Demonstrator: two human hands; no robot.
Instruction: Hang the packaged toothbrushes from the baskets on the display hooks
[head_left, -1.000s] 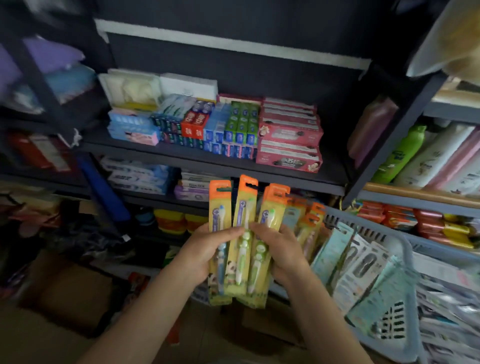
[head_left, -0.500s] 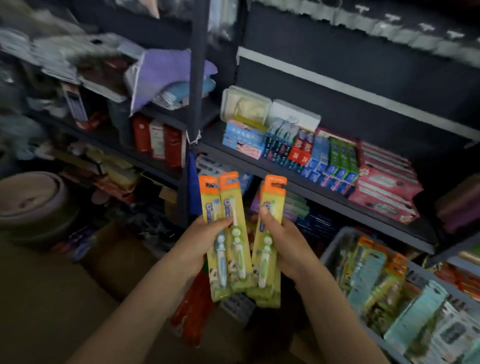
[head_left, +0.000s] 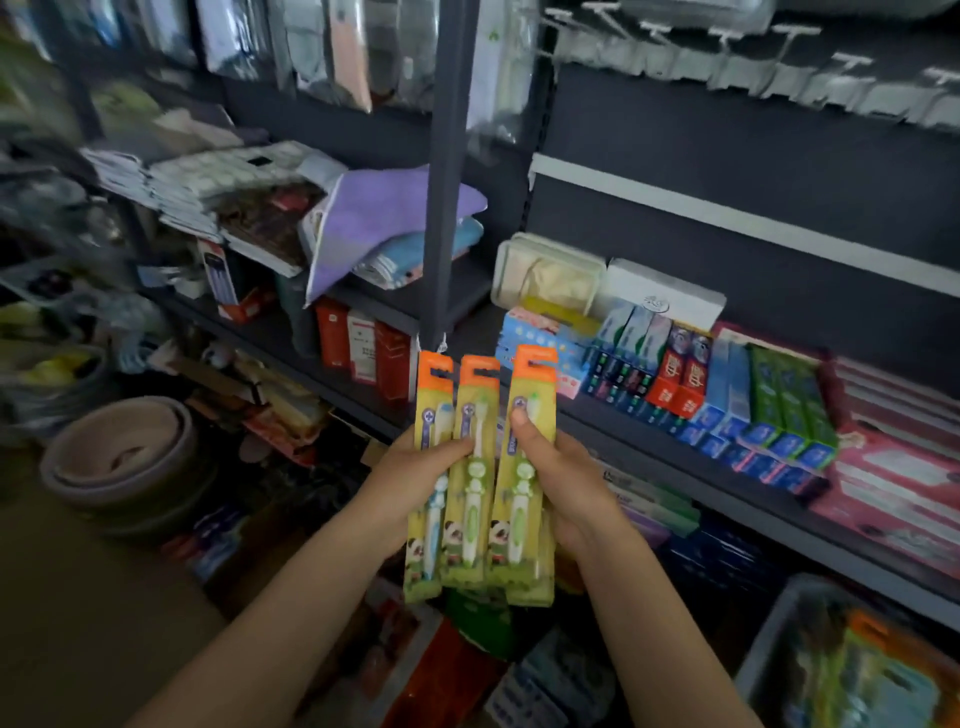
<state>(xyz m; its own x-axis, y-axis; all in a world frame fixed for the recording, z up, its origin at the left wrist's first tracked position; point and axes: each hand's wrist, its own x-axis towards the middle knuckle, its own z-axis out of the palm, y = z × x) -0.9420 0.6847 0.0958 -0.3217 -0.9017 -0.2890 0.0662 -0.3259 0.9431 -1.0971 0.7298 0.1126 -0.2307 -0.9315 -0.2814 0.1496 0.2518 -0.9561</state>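
I hold a fan of packaged toothbrushes (head_left: 475, 478) upright in front of me, yellow cards with orange hanger tops. My left hand (head_left: 410, 475) grips the left packs, thumb across their fronts. My right hand (head_left: 558, 483) grips the right pack, thumb pressed on its front. A grey basket (head_left: 769, 644) at the lower right holds more packaged toothbrushes (head_left: 862, 670). White display hooks (head_left: 727, 36) line the dark panel at the upper right, blurred.
A dark shelf (head_left: 649, 447) behind the packs carries toothpaste boxes (head_left: 691, 384) and pink boxes (head_left: 893, 467). A vertical post (head_left: 447, 171) stands just left of them. Folded cloths (head_left: 379, 218) lie on the left shelf. Stacked basins (head_left: 124, 457) sit on the floor at left.
The view has swung left and up, so the basket slid to the lower right corner and the hooks came into sight. Both hands keep the same hold on the packs.
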